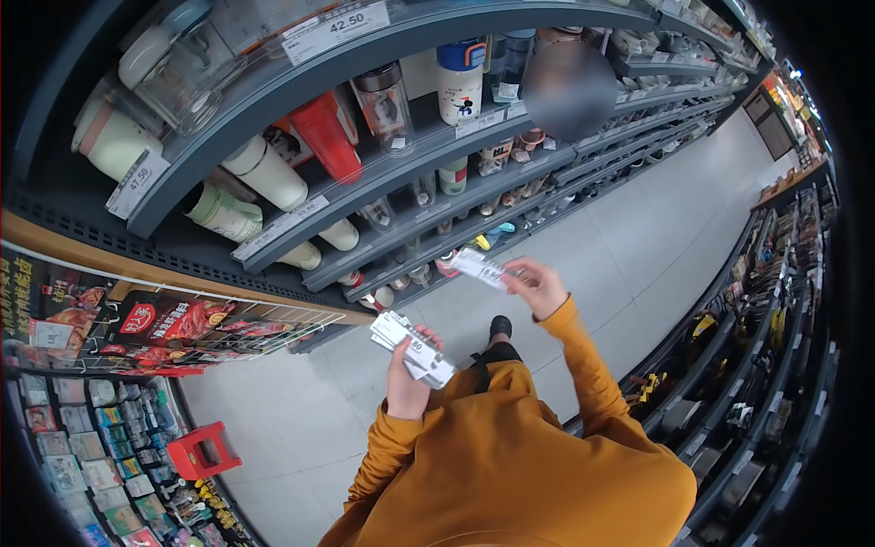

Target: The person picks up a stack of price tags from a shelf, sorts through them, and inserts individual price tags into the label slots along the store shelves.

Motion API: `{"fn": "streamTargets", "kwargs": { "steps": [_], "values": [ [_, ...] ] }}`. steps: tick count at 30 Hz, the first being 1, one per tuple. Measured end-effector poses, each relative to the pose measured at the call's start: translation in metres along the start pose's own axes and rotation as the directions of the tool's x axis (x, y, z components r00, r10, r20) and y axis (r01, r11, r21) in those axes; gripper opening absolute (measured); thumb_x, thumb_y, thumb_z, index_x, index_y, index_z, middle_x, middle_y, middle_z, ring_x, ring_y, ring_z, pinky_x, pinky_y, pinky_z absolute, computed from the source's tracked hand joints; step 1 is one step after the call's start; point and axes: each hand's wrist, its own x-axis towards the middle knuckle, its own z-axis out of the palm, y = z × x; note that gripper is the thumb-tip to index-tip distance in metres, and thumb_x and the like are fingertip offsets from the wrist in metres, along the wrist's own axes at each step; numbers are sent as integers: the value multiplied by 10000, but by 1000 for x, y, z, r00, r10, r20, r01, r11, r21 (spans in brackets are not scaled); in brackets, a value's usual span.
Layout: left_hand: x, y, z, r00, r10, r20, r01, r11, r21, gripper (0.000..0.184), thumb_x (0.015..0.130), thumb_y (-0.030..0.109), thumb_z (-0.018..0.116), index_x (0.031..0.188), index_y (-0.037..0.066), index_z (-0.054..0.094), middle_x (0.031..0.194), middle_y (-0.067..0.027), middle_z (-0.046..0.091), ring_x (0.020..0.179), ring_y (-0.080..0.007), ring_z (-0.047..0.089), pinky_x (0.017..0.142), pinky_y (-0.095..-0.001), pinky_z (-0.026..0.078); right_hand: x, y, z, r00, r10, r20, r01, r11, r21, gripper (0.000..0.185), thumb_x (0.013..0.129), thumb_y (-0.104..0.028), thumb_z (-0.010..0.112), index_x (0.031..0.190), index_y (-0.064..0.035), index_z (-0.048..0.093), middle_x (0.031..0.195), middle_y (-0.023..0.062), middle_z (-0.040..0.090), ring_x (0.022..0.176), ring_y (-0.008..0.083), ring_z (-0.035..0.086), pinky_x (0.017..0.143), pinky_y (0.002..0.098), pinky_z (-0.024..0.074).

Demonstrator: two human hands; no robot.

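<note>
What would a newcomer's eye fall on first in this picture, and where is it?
Probably the mustard-coloured top, filling the bottom centre. Above it, near the middle, the left hand holds a stack of price labels and the right hand a single label. Two reds also stand out: a stool at lower left and a container at upper left.

in front of the shelf [264,105], the left hand [408,387] grips a stack of price labels [415,351] and the right hand [540,287] pinches one label [480,269]. a bottle [458,91] stands on the shelf; a red stool [187,458] stands apart from it.
</note>
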Motion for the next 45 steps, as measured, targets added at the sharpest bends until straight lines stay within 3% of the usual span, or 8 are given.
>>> {"fn": "streamTargets", "kwargs": {
  "steps": [5, 9, 13, 17, 19, 29, 33, 45],
  "values": [
    [14, -41, 25, 998, 1, 58, -21, 936, 352, 418, 991, 337, 344, 1191, 8, 506, 1071, -72, 584, 840, -145, 557, 854, -316, 455, 55, 41, -90, 983, -102, -154, 58, 962, -267, 165, 869, -115, 639, 971, 14, 649, 803, 88, 688, 631, 131, 656, 560, 257, 515],
    [33, -70, 70, 995, -11, 101, -32, 910, 413, 496, 996, 406, 331, 1233, 1, 493, 1199, -100, 570, 925, -179, 584, 866, -315, 457, 129, 102, -190, 938, -285, -198, 176, 882, -438, 137, 828, -105, 682, 927, -14, 653, 770, 93, 689, 667, 161, 676, 615, 274, 524],
    [71, -108, 112, 980, -148, 130, 81, 903, 421, 517, 1002, 444, 309, 1336, 57, 393, 1296, -120, 513, 1151, -297, 553, 953, -395, 467, 214, 149, -287, 955, -221, -197, 84, 840, -535, 135, 796, -126, 714, 870, -49, 632, 757, 102, 680, 686, 234, 678, 633, 323, 523],
    [101, -156, 171, 992, -63, 107, 17, 924, 382, 490, 1011, 412, 324, 1380, 91, 332, 1319, -122, 498, 1173, -289, 544, 890, -389, 510, 283, 170, -343, 966, -228, -122, 88, 733, -675, 127, 828, -190, 679, 909, -105, 631, 792, 97, 684, 758, 300, 667, 656, 384, 522],
    [106, -175, 209, 997, -38, 62, 13, 931, 364, 464, 1017, 394, 322, 1383, 109, 337, 1310, -129, 512, 1154, -246, 561, 806, -354, 542, 309, 182, -353, 968, -247, -36, 152, 696, -701, 118, 839, -188, 665, 920, -111, 627, 817, 105, 686, 785, 312, 662, 659, 391, 518],
    [140, -217, 298, 990, 82, 117, -108, 963, 245, 492, 975, 348, 388, 1380, 76, 322, 1391, -134, 421, 1299, -317, 418, 994, -447, 451, 378, 222, -360, 936, -152, 319, 344, 599, -723, 124, 850, -231, 644, 949, -171, 604, 828, 56, 687, 762, 286, 660, 656, 377, 511],
    [144, -223, 320, 980, 156, 123, -181, 958, 224, 488, 986, 331, 361, 1396, 71, 310, 1410, -133, 399, 1310, -314, 404, 999, -441, 448, 390, 230, -365, 929, -95, 358, 329, 657, -678, 136, 858, -257, 644, 977, -197, 616, 869, -2, 700, 733, 190, 675, 662, 318, 512],
    [139, -241, 335, 968, 239, 82, -249, 956, 155, 442, 993, 328, 351, 1350, 66, 350, 1395, -136, 419, 1307, -302, 413, 973, -415, 475, 394, 215, -372, 890, 2, 457, 380, 551, -743, 156, 888, -311, 594, 1024, -248, 638, 943, -5, 676, 892, 229, 650, 779, 350, 507]
  ]
}}
